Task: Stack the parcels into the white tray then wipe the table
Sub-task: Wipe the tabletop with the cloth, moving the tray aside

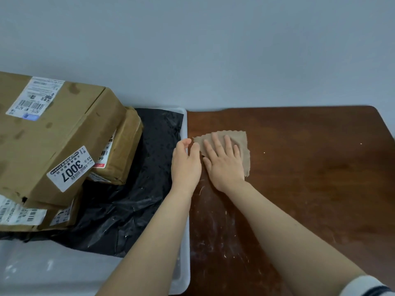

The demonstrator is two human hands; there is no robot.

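Several cardboard parcels (55, 133) with white labels are stacked at the left in the white tray (185, 242), on top of a black plastic bag parcel (128, 199). A small tan cloth (241, 142) lies flat on the brown table (299, 178) just right of the tray. My right hand (224, 165) presses flat on the cloth with straight, spread fingers. My left hand (186, 163) sits at the tray's right rim beside the cloth's left corner, fingers loosely curled; whether it holds the rim or the cloth is unclear.
A pale grey wall runs behind the table. White streaks and specks mark the tabletop near the tray's right side. The table's right rear corner is rounded, and its bare surface stretches to the right of the cloth.
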